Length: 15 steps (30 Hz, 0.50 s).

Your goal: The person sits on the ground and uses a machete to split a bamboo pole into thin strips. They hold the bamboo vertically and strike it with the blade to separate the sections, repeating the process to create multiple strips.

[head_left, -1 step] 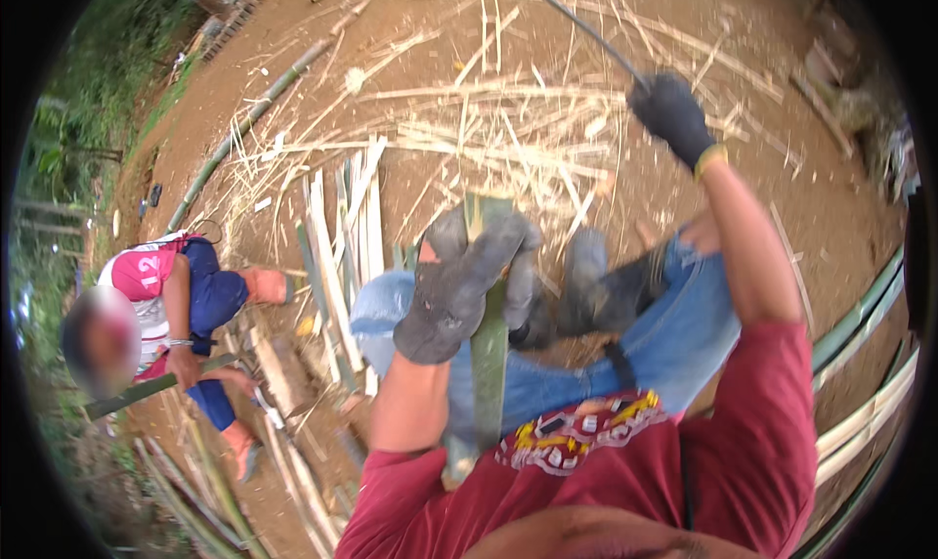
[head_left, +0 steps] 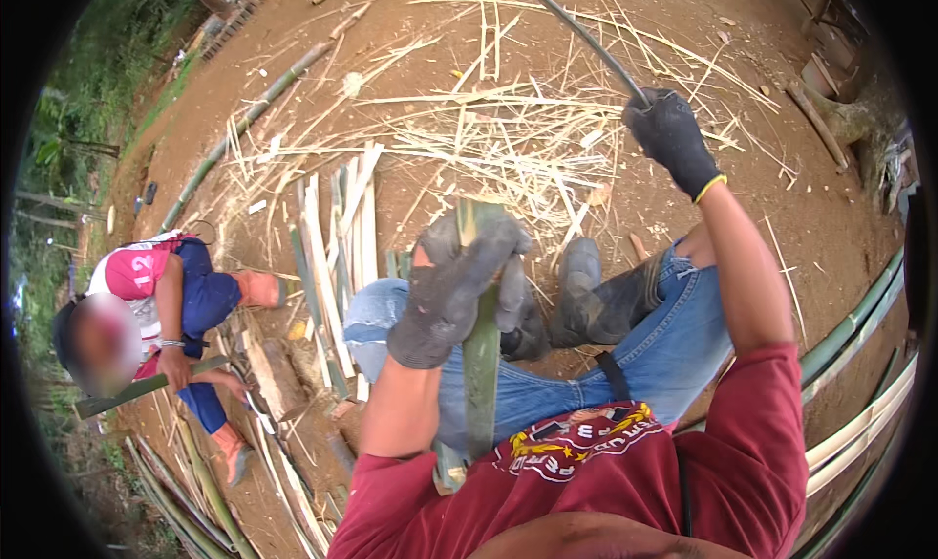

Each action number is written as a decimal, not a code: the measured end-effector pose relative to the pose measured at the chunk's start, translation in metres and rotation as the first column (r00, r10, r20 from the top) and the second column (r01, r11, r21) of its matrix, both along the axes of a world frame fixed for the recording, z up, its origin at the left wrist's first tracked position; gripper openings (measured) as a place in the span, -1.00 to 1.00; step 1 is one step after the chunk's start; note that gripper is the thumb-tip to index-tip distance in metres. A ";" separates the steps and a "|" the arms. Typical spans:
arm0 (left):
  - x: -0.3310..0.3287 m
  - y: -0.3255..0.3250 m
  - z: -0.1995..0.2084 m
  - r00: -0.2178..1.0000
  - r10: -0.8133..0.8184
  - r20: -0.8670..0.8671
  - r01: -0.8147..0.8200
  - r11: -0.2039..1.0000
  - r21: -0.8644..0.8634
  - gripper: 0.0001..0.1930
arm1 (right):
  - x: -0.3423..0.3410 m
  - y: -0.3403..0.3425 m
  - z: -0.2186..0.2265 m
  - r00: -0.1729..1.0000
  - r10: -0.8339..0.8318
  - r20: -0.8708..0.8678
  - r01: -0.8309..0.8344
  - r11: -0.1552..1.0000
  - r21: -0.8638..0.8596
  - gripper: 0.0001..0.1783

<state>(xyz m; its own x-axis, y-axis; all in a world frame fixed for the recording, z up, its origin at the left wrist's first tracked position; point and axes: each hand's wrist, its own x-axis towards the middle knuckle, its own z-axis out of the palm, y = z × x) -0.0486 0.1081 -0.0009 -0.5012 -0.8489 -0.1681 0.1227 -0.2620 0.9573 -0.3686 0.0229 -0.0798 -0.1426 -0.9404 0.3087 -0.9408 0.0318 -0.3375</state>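
My left hand (head_left: 445, 290), in a dark grey work glove, grips a green split bamboo piece (head_left: 480, 388) near its upper end. The piece runs down over my lap toward my shirt, and pale cut wood shows at its top. Off to the right, my right hand (head_left: 672, 139), in a black glove with a yellow cuff edge, is closed round a long-bladed knife (head_left: 588, 46). Its handle is hidden in the fist. The blade points up and left, away from my body and apart from the bamboo.
Pale bamboo shavings (head_left: 508, 158) litter the soil ahead. Split strips (head_left: 313, 256) lie beside my left knee. At left a seated co-worker (head_left: 195, 285) in orange boots holds a green bamboo piece (head_left: 147, 388). Bamboo poles (head_left: 850, 324) lie at right; another pole (head_left: 264, 100) stretches far left.
The view has shifted slightly and is sharper. My right hand stays raised with the knife, its blade tilted a little differently. My left hand keeps its grip on the bamboo.
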 end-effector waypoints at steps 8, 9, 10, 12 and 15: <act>-0.003 -0.002 0.001 0.997 0.029 -0.068 -0.026 0.999 0.041 -0.76 | 0.085 0.068 0.063 0.843 0.207 0.496 -0.194 0.978 -0.078 -0.87; -0.003 -0.002 0.001 0.996 0.033 -0.082 -0.030 0.999 0.045 -0.76 | 0.088 0.071 0.062 0.861 0.248 0.444 -0.220 0.969 -0.115 -0.88; -0.003 -0.002 0.000 0.995 0.039 -0.095 -0.034 0.998 0.049 -0.76 | 0.091 0.073 0.061 0.875 0.288 0.390 -0.248 0.957 -0.150 -0.89; -0.005 -0.005 0.003 1.000 0.021 -0.022 -0.020 1.000 0.015 -0.74 | 0.098 0.083 0.059 0.888 0.344 0.305 -0.289 0.934 -0.210 -0.88; -0.004 -0.005 -0.007 0.999 0.003 -0.042 -0.006 0.998 -0.068 -0.66 | 0.111 0.095 0.072 0.846 0.496 0.196 -0.440 0.857 -0.268 -0.84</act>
